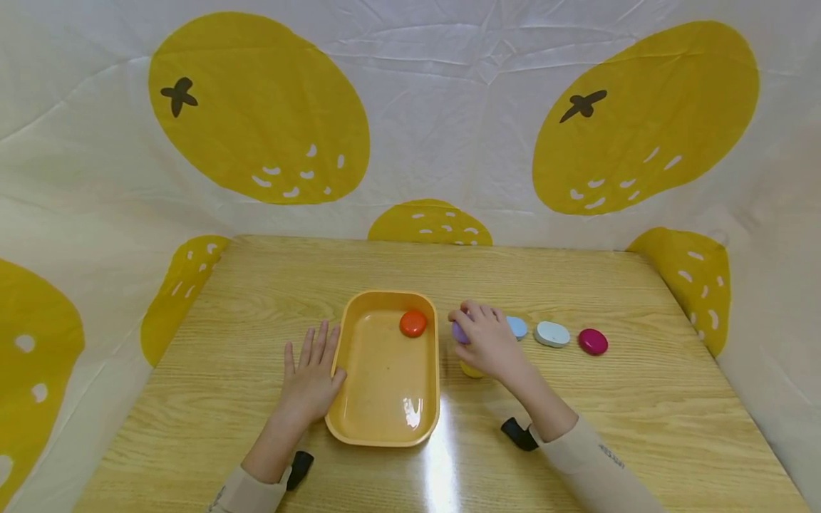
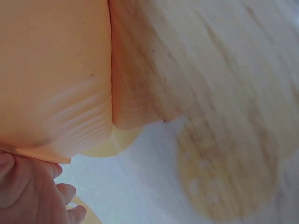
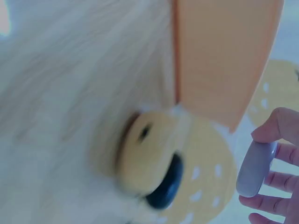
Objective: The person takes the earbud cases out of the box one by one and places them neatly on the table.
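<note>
My right hand (image 1: 490,342) pinches a smooth, rounded purple piece (image 1: 459,333) between thumb and fingers, just right of the orange tray (image 1: 437,385). In the right wrist view the purple piece (image 3: 254,170) is lifted off the table. Partly hidden under that hand is a yellow rounded piece (image 1: 472,370), which shows a dark part in the right wrist view. My left hand (image 1: 311,385) rests at the tray's left side, fingers extended, thumb against the rim. Inside the tray, toward its far right corner, lies a red-orange round piece (image 1: 413,323).
Right of my right hand, a light blue piece (image 1: 517,327), a pale mint oval piece (image 1: 552,334) and a magenta round piece (image 1: 593,342) lie in a row on the wooden table (image 1: 641,413). A cloth with yellow fruit prints (image 1: 449,142) hangs behind and beside the table.
</note>
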### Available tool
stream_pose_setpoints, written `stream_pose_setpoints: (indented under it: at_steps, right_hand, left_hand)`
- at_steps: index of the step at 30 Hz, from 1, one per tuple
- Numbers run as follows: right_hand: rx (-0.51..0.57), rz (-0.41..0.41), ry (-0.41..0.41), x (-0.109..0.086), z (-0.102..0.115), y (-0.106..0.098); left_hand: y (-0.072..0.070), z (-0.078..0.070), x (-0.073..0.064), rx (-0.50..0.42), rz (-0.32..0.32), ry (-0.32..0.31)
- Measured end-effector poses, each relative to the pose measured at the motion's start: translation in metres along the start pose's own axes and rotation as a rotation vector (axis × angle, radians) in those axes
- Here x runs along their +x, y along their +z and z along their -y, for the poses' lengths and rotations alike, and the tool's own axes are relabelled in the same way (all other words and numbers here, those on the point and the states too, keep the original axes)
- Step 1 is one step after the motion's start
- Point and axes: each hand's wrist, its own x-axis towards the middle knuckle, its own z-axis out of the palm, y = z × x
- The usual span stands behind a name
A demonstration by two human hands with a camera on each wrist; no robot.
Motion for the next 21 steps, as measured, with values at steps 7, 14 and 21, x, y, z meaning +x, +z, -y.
stream_pose_setpoints:
  at_steps: [7, 14, 21]
  right_hand:
    - [0.019, 0.047, 0.131, -0.028, -0.027, 0.006]
    - [-0.010, 0.073, 0.173, -0.047, -0.042, 0.012]
    - [-0.038, 0.157, 0.174, -0.056, -0.046, 0.013]
  left_hand:
    - [-0.001, -0.001, 0.000, -0.010, 0.009, -0.001]
    - [-0.001, 0.000, 0.000, -0.007, 0.014, 0.000]
    - [0.000, 0.001, 0.001, 0.005, 0.013, -0.002]
